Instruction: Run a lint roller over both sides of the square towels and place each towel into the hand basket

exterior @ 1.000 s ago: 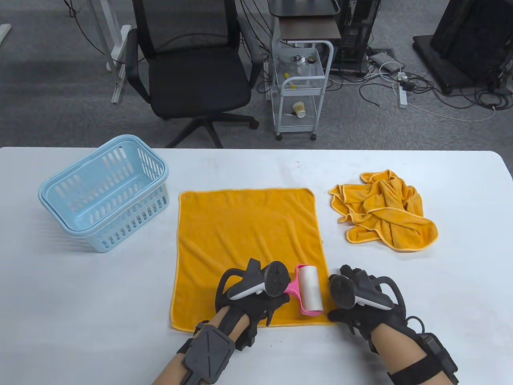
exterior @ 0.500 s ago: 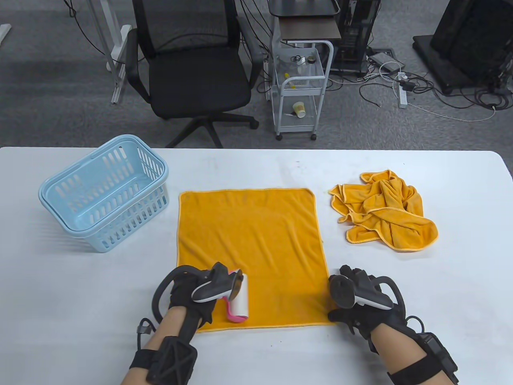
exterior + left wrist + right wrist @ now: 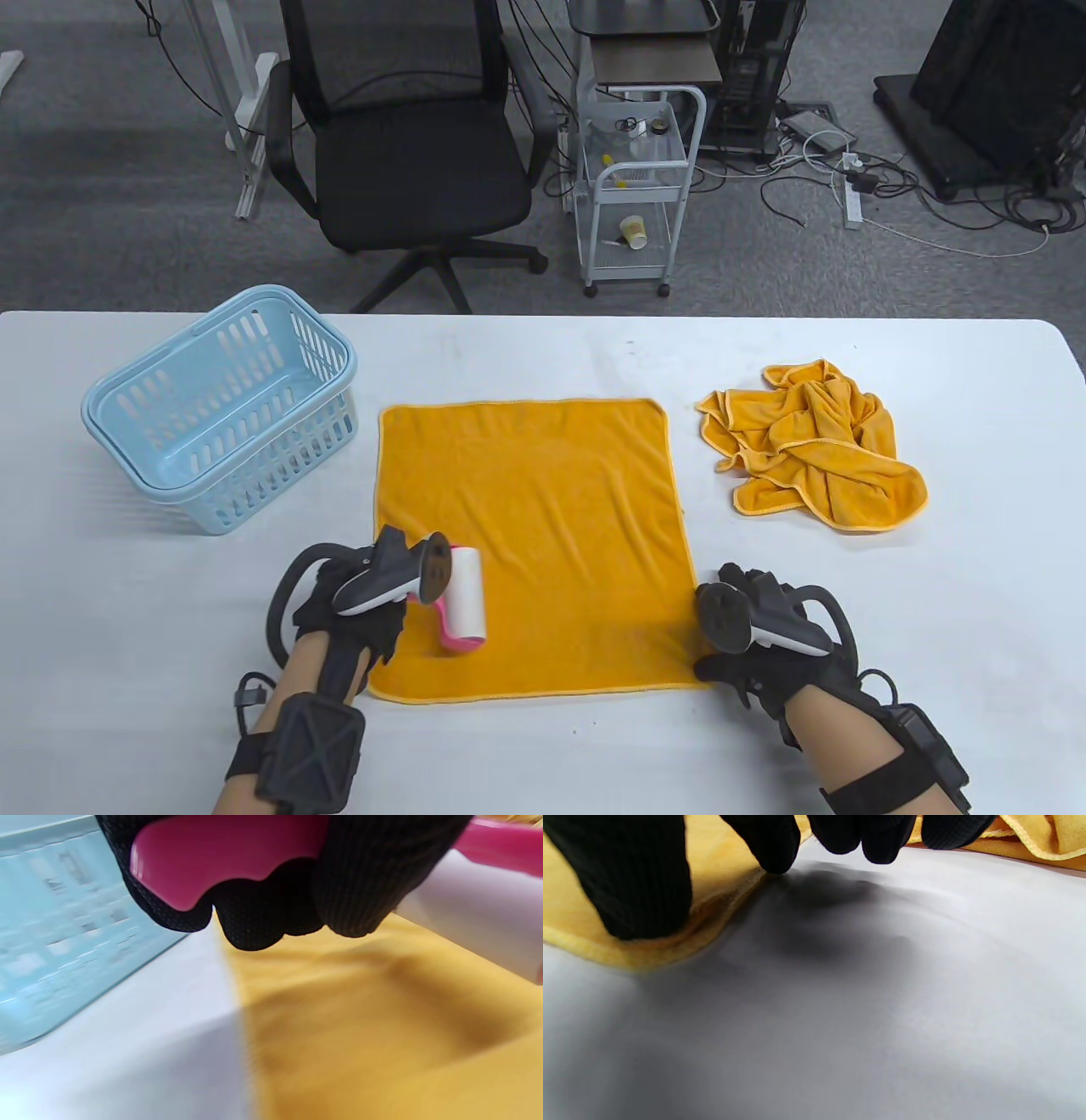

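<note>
An orange square towel [image 3: 530, 526] lies flat in the middle of the table. My left hand [image 3: 356, 607] grips the pink handle [image 3: 220, 853] of a lint roller, whose white drum [image 3: 464, 598] lies on the towel's near left part. The drum [image 3: 475, 929] shows at the right in the left wrist view, over the towel [image 3: 360, 1027]. My right hand [image 3: 747, 645] rests at the towel's near right corner, thumb [image 3: 640, 887] pressing the towel's edge [image 3: 704, 912] and the other fingertips down on the table beside it. A light blue hand basket [image 3: 225, 407] stands at the left, with nothing visible inside.
A crumpled pile of orange towels [image 3: 810, 446] lies on the right side of the white table [image 3: 933, 611]. Beyond the far edge stand a black office chair [image 3: 407, 144] and a small white cart [image 3: 636, 187]. The basket [image 3: 63, 942] is close to my left hand.
My left hand has carried the lint roller leftward across the towel's near edge, from its near right part to its near left part. The right hand has stayed put.
</note>
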`<state>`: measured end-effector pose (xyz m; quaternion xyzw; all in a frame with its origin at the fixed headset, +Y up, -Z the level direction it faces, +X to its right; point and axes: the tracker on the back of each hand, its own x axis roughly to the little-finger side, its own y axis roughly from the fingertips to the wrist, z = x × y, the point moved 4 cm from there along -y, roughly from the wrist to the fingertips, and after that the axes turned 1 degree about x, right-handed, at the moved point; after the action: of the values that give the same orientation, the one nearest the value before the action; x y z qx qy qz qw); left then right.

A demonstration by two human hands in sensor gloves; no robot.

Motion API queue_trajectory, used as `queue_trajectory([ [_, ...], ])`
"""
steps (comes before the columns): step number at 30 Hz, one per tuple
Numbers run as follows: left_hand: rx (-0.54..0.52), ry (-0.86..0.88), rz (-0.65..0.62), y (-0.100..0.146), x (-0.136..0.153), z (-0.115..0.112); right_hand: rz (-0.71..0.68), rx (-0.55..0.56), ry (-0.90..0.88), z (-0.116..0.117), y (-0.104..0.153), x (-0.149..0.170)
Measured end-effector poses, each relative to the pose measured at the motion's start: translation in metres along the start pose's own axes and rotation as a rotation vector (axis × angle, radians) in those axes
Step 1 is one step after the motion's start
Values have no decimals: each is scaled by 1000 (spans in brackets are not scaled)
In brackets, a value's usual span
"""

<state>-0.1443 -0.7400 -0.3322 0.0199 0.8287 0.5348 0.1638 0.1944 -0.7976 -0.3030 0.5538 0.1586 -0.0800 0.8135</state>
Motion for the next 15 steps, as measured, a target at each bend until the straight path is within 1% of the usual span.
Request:
queue_trajectory([
  [3, -53, 40, -105, -26, -48, 16, 0, -3, -3, 0, 0, 0],
  [5, -69, 52, -144, -41, -72, 20, -1, -3, -1, 0, 0, 0],
  [6, -75, 55, -161, -48, -84, 21, -1, -3, -1, 0, 0, 0],
  [8, -74, 56, -179, -60, -97, 20, -1, -4, -1, 0, 0, 0],
  [10, -65, 34, -159, -70, -100, 16, -1, -5, -4, 0, 0, 0],
  [12, -57, -20, -125, -74, -92, 13, -1, -5, -3, 0, 0, 1],
  [14, -19, -26, -69, -74, -71, 7, -1, -5, -4, 0, 0, 1],
  [15, 0, -81, -17, -72, -56, 5, -1, -4, -3, 0, 0, 1],
])
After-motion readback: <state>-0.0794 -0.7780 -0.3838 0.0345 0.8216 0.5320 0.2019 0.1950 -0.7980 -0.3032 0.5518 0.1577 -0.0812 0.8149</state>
